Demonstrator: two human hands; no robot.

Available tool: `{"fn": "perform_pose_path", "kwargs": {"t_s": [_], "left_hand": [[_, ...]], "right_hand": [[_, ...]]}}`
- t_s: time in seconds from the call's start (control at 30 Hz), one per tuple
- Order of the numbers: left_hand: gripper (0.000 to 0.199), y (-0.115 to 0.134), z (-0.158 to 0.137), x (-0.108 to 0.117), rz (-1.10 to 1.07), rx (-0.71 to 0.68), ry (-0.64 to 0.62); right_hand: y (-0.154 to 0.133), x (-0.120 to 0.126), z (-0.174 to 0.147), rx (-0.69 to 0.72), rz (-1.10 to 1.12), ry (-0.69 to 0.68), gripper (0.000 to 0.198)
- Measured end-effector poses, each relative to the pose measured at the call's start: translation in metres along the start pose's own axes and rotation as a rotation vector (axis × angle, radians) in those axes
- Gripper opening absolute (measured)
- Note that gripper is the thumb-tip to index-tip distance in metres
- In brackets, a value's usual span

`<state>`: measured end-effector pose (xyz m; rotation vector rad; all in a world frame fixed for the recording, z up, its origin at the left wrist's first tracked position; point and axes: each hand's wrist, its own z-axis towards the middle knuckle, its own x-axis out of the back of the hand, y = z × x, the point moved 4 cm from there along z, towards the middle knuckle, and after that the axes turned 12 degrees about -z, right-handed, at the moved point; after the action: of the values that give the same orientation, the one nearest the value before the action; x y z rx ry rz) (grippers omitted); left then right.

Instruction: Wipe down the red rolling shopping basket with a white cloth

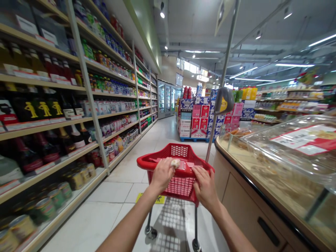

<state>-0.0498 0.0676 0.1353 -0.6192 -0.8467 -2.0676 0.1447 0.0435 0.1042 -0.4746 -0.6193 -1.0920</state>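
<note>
A red plastic shopping cart [181, 187] stands right in front of me, its grid basket facing away down the aisle. My left hand [163, 174] is closed over the left part of the cart's handle. Beside its thumb is a small whitish, crumpled-looking lump [175, 163]; I cannot make out what it is. Closer to the right end of the handle, my right hand [205, 183] is wrapped over the red bar, fingers bent forward.
Shelves of bottles and cans [112, 87] line the left side. At the right, a counter [228, 164] carries clear plastic food boxes [296, 140]. A metal pole [223, 77] rises beside the cart. Stacked cartons [199, 122] stand ahead, with glass-door coolers [166, 98] beyond.
</note>
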Motion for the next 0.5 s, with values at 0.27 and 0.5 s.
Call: {"fn": "perform_pose_path", "kwargs": {"t_s": [0.27, 0.5], "left_hand": [[0.031, -0.004, 0.008, 0.008, 0.037, 0.142, 0.013], [0.027, 0.048, 0.006, -0.023, -0.045, -0.082, -0.1]], "right_hand": [[0.011, 0.003, -0.009, 0.01, 0.05, 0.116, 0.047], [0.009, 0.004, -0.012, 0.012, 0.046, 0.137, 0.047]]}}
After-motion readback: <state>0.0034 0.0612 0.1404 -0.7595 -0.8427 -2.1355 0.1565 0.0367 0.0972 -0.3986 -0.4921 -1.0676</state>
